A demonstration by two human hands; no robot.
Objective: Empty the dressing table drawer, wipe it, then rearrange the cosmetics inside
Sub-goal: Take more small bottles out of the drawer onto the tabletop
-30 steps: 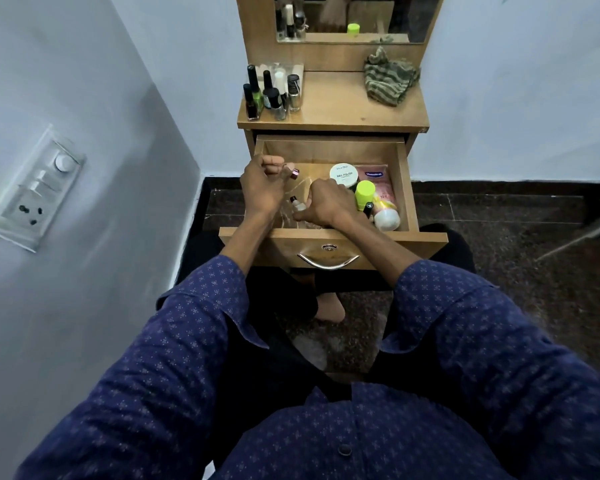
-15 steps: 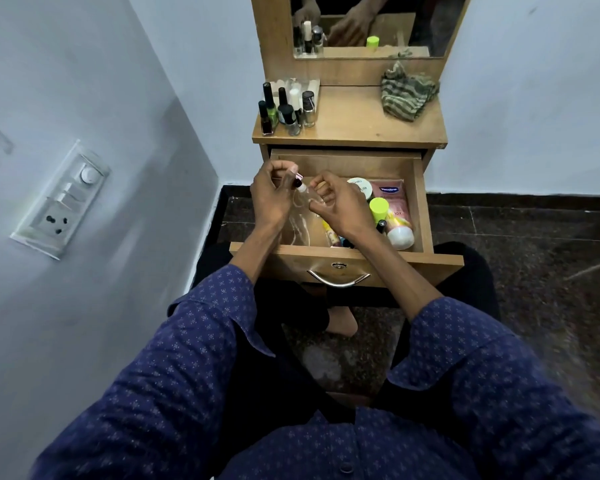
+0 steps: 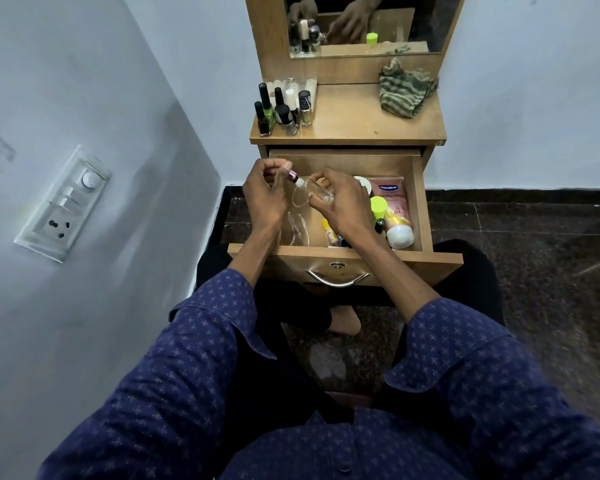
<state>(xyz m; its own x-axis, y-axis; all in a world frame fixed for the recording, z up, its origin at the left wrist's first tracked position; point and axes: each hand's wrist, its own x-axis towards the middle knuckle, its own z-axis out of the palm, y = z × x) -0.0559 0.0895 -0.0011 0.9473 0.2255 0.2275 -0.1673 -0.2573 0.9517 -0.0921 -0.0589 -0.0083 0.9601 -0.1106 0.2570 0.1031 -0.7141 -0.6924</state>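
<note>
So, working out from the drawer (image 3: 343,252): nearest the camera are the blue sleeves (image 3: 222,327) and the drawer's front panel with a metal handle (image 3: 338,279), pulled out over the person's lap. Both hands are above the drawer's left half. The left hand (image 3: 265,199) has its fingertips pinched on a tiny pink cap (image 3: 293,175), and the right hand (image 3: 340,206) is curled around a clear bottle (image 3: 314,192), which is tilted with its neck pointing at that cap. Under the hands, inside the drawer, there's some clear plastic (image 3: 297,226) and a yellow stick (image 3: 329,233). The drawer's right side holds a pink tube (image 3: 394,202) lying with its white cap (image 3: 400,237) toward the front, a lime cap (image 3: 378,206) beside it, and a round white jar (image 3: 362,181) half hidden behind the right hand. Beyond the drawer, on the tabletop (image 3: 354,119), nail polishes (image 3: 283,109) stand bunched at the left and a striped cloth (image 3: 406,93) is crumpled at the right. The mirror (image 3: 371,22) sits behind all that.
</note>
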